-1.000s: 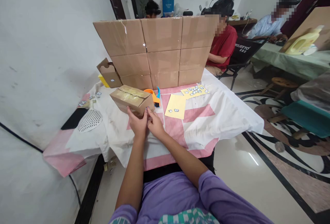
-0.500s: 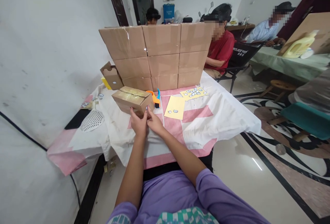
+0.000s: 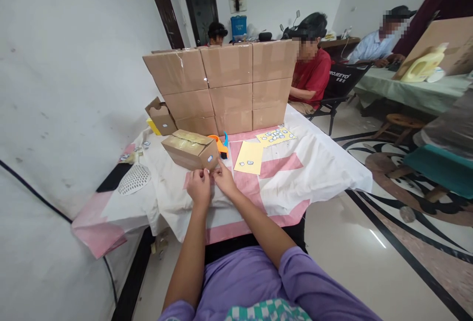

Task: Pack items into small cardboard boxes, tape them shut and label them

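Observation:
A closed cardboard box (image 3: 186, 153) with clear tape along its top lies on the cloth-covered table in front of me. One small sticker (image 3: 210, 158) with a dark outline is on its near right end. My left hand (image 3: 199, 186) is closed in a pinch just below the box's front corner, and a tiny white piece (image 3: 208, 171) shows at its fingertips. Beside it, my right hand (image 3: 224, 179) has its index finger stretched up by the box's lower right edge, thumb apart from it. Whether that finger touches the box is unclear.
Behind stands a wall of stacked cardboard boxes (image 3: 231, 87). Right of the box lie an orange-and-blue tape dispenser (image 3: 222, 147), a yellow sheet (image 3: 248, 156) with two stickers, and another sticker-covered sheet (image 3: 276, 136). A perforated white object (image 3: 135, 179) lies left. Other people sit beyond.
My fingers have come off the sticker on the box end, which now shows fully. My left hand has dropped from the box front into a pinch below it. The view has tilted slightly upward.

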`<state>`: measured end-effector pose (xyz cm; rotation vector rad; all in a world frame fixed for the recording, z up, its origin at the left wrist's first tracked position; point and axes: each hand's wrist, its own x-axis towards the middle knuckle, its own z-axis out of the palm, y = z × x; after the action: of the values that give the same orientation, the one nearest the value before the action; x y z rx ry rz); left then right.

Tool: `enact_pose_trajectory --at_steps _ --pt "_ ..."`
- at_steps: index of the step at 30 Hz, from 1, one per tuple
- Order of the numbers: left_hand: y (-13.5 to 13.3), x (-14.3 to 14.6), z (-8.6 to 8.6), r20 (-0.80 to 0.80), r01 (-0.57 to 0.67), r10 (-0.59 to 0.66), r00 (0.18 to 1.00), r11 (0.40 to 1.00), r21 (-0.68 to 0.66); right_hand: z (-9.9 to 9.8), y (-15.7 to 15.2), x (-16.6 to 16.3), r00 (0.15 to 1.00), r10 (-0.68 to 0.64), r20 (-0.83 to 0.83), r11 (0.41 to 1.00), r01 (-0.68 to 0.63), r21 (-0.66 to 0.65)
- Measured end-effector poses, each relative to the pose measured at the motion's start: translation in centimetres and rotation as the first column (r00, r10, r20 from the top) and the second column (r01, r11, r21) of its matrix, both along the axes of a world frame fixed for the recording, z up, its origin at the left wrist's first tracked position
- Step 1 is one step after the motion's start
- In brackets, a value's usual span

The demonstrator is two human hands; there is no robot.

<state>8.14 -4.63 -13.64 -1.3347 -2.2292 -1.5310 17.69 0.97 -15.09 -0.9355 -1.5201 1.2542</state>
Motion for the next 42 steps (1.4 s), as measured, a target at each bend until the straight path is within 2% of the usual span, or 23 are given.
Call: enact_pose_trajectory --at_steps 4,8,12,17,22,26,28,31,36,39,42 --pt "-0.4 -0.1 0.2 -0.01 0.134 -0.134 0.991 0.99 0.036 0.7 -0.4 0.3 0.999 0.029 -0.038 0.999 -0.028 0.027" --pt "-0.6 -0.3 0.5 -0.006 0.303 -0.303 0.953 0.951 0.061 1.8 -1.1 0.8 0.989 0.118 -0.085 0.989 -0.109 0.101" --pt "-0.6 -0.4 0.7 0.002 0.36 -0.362 0.932 0.93 0.078 2.2 -1.3 1.4 0.983 0.135 -0.128 0.986 -0.12 0.12" --pt "-0.4 -0.3 0.7 0.009 0.469 -0.469 0.883 0.883 0.03 1.9 -0.7 2.6 0.997 0.047 -0.064 0.987 -0.037 0.155" --pt "-0.4 -0.5 0.5 0.039 0.479 -0.482 0.875 0.876 0.057 3.4 2.7 6.9 0.972 -0.128 0.197 0.955 0.068 0.288" --pt "-0.4 -0.7 0.2 0.07 0.441 -0.447 0.892 0.893 0.089 5.8 7.4 11.8 0.833 -0.288 0.472 0.919 0.102 0.38" --pt "-0.3 -0.7 0.1 0.078 0.435 -0.442 0.894 0.896 0.091 6.6 9.3 13.6 0.727 -0.335 0.6 0.911 0.087 0.403" --pt "-0.2 -0.7 0.2 0.085 0.438 -0.445 0.892 0.895 0.087 6.7 11.1 14.7 0.551 -0.335 0.764 0.92 0.016 0.392" --pt "-0.4 -0.7 0.4 0.087 0.423 -0.43 0.898 0.901 0.092 5.6 11.4 14.2 0.311 -0.293 0.904 0.932 -0.117 0.342" --pt "-0.4 -0.7 0.4 0.085 0.421 -0.428 0.9 0.903 0.085 5.4 10.9 13.8 0.236 -0.298 0.925 0.924 -0.172 0.342" --pt "-0.4 -0.7 0.2 0.086 0.421 -0.427 0.9 0.904 0.08 5.6 10.5 13.7 0.197 -0.319 0.927 0.907 -0.22 0.359"
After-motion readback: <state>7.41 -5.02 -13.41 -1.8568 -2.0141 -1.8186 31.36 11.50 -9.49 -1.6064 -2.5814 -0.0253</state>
